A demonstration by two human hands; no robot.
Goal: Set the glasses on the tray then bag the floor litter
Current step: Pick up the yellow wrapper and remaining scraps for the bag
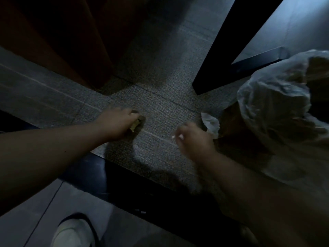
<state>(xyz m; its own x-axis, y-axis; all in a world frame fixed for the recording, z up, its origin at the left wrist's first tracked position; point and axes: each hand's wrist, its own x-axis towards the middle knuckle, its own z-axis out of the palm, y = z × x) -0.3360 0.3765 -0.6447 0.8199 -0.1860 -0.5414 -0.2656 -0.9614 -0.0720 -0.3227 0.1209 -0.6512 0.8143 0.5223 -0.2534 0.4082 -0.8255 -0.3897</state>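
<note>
Litter: a small yellowish scrap (136,124) sits on the grey carpet (160,107), under the fingertips of the left hand (117,122).
Left hand: reaching down, fingers curled round the scrap; too dim to tell whether it is lifted clear.
Right hand: (193,138) closed loosely over a small white bit (179,137), beside the bag's edge.
Bag: a clear plastic bag (277,111) hangs open to the right.
Surroundings: dark table leg (229,45); white shoe (73,232) on tile.
Writing: none legible.
</note>
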